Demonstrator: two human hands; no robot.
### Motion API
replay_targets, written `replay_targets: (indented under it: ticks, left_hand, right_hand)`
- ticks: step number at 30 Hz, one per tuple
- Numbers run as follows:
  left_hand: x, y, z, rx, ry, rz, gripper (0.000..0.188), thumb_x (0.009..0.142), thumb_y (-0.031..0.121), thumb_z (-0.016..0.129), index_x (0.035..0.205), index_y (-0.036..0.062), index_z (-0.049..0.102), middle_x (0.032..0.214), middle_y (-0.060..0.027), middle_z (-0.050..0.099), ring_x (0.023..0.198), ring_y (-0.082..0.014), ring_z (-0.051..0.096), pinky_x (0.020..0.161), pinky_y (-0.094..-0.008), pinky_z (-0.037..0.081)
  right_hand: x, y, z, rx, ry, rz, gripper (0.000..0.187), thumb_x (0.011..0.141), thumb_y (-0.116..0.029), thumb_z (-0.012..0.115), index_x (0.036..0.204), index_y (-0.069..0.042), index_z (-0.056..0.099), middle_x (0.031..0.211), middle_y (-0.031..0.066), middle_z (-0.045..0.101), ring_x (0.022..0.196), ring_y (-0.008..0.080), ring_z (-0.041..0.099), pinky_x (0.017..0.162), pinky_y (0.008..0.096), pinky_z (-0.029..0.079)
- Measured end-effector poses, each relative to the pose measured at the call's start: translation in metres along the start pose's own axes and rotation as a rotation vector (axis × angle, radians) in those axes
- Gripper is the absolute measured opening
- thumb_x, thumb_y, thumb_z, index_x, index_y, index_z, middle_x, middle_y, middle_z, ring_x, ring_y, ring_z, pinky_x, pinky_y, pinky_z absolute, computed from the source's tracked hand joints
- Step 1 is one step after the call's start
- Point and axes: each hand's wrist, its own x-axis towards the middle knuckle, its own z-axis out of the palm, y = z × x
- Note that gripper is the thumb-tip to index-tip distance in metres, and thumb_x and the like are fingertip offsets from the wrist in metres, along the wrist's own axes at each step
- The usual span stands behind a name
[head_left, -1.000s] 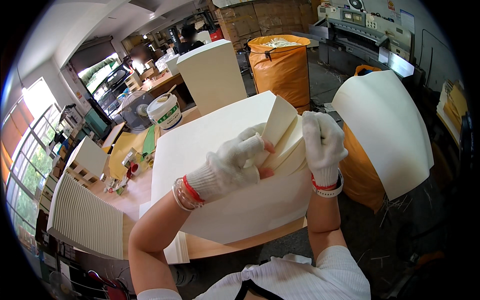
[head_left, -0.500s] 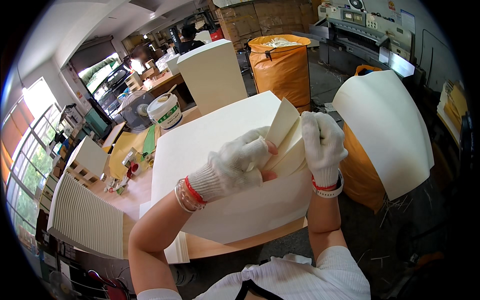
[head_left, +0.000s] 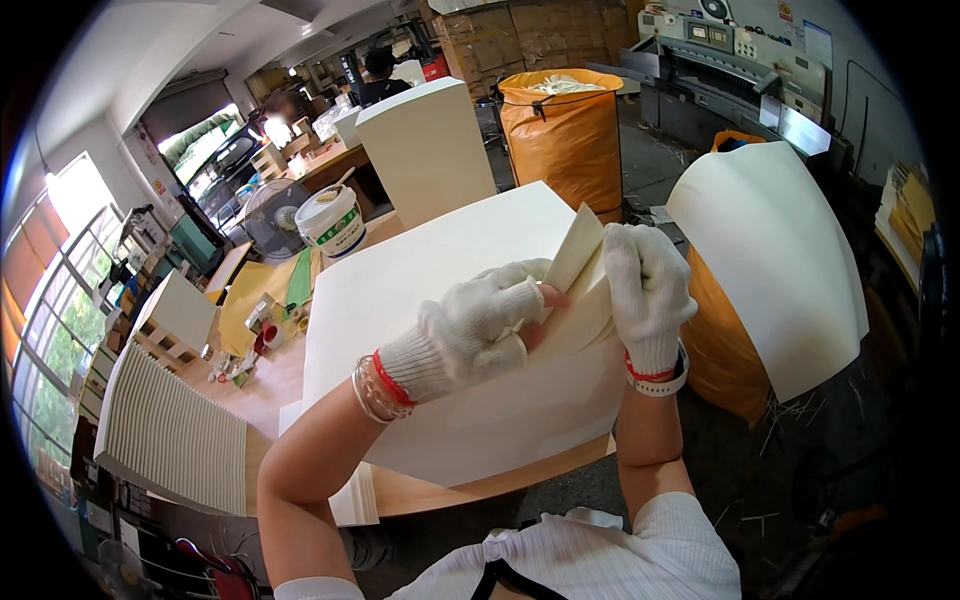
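A broad stack of white paper sheets (head_left: 430, 250) lies on the table in front of me, its near right corner bent up in loose flaps (head_left: 577, 250). My left hand (head_left: 480, 315), in a white knitted glove with bare fingertips, reaches across the stack. Its fingers curl round the raised corner flaps, partly hidden by the paper. At the corner's right side, my right hand (head_left: 648, 290), gloved the same way, is closed like a fist on the sheet edges. How many sheets each hand grips cannot be made out.
Ridged stacked sheets (head_left: 175, 430) stand at left on the wooden table (head_left: 270, 390). Beyond are a white bucket (head_left: 330, 222), a fan (head_left: 272, 215) and a tall paper stack (head_left: 425, 140). Orange sacks (head_left: 560, 140) and a large white sheet (head_left: 765, 250) stand right; people work far back.
My left hand has shifted slightly right and its fingers have moved along the raised flaps. The upper flap has tilted a little to the right. My right hand stays nearly where it was.
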Motion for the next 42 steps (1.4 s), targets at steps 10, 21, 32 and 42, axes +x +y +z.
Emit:
replay_targets:
  ticks: [10,21,32,42]
  left_hand:
    - [0.005,0.014,0.003,-0.008,0.111,-0.022,0.031,0.079,-0.001,0.074,0.108,0.0053,0.066,0.119,-0.0145,0.062,0.096,-0.0288,0.065,0.081,-0.0330,0.053]
    - [0.001,0.011,0.004,-0.021,0.119,-0.049,0.027,0.077,0.005,0.077,0.100,0.0072,0.063,0.120,-0.0158,0.062,0.098,-0.0319,0.065,0.083,-0.0361,0.054]
    - [0.003,0.013,0.000,-0.042,0.013,-0.094,0.029,0.080,0.000,0.074,0.107,0.0070,0.067,0.116,-0.0106,0.062,0.102,-0.0261,0.064,0.088,-0.0310,0.049]
    - [0.003,0.011,0.004,-0.099,0.072,-0.117,0.036,0.079,-0.008,0.068,0.111,0.0082,0.067,0.124,-0.0140,0.061,0.100,-0.0260,0.063,0.086,-0.0332,0.050]
  right_hand:
    - [-0.003,0.006,-0.003,-0.134,0.022,-0.239,0.019,0.085,0.005,0.064,0.104,0.004,0.065,0.069,0.0088,0.048,0.061,0.0247,0.049,0.054,0.0347,0.041]
    - [0.000,-0.001,-0.003,-0.059,-0.017,-0.089,0.012,0.088,0.003,0.062,0.099,0.004,0.066,0.069,0.0098,0.048,0.062,0.0264,0.050,0.056,0.0358,0.042]
    - [-0.003,0.000,0.000,-0.040,0.023,-0.026,0.006,0.089,0.001,0.064,0.094,0.004,0.067,0.067,0.0101,0.048,0.060,0.0266,0.049,0.055,0.0362,0.041]
    - [-0.003,0.000,-0.005,-0.152,-0.016,-0.144,0.009,0.086,0.006,0.065,0.095,0.005,0.066,0.067,0.0092,0.050,0.060,0.0249,0.051,0.054,0.0356,0.042]
